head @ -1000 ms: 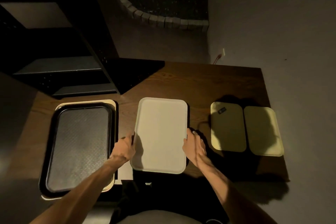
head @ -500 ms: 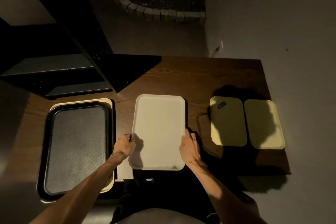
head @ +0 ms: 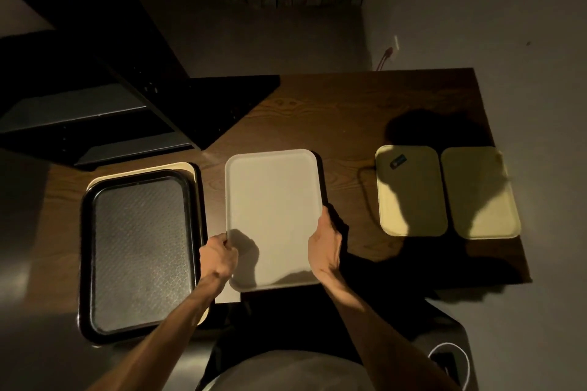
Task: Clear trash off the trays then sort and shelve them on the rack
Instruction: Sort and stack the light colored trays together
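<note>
White tray (head: pixel 273 216) lying mid-tabletop (head: pixel 365 111), long axis pointing away from body. Left hand (head: pixel 218 255) and right hand (head: pixel 324 246) each closing grip on near long edges. Rack (head: pixel 95 117) sitting far-left.

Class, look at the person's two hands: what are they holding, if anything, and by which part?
Both hands hold the white tray: the left hand grips its left long edge near the front corner, the right hand its right long edge.
</note>
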The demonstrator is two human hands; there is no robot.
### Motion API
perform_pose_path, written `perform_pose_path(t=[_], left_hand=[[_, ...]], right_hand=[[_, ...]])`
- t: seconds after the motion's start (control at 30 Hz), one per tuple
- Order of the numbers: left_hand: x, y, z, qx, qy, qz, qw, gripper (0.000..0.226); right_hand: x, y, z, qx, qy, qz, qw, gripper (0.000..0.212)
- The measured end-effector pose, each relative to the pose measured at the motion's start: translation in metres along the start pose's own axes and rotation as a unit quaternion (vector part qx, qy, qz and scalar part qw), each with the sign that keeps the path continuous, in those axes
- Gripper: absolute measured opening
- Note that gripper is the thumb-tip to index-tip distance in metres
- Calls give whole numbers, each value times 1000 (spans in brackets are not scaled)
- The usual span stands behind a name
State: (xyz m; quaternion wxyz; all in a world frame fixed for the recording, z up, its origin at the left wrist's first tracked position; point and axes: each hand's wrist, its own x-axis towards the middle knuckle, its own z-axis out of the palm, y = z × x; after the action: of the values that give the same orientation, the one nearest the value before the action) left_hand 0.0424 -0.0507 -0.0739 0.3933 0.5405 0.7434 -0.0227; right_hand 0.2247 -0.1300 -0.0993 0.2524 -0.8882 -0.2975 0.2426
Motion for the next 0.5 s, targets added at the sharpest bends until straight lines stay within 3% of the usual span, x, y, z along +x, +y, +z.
perform_pose_path(t=[0.23, 0.37, 0.5], left_hand=[[7, -4, -2, -17, 12, -11, 1000, 24], [15, -4, -11, -77, -31, -41, 996, 18], [18, 10, -20, -85, -81, -33, 993, 16]], right_hand=[[6, 3, 6, -14, -39, 29, 999, 57], [12, 8, 7, -32, -96, 27, 994, 59], [13, 12, 8, 49, -30, 32, 998, 41]])
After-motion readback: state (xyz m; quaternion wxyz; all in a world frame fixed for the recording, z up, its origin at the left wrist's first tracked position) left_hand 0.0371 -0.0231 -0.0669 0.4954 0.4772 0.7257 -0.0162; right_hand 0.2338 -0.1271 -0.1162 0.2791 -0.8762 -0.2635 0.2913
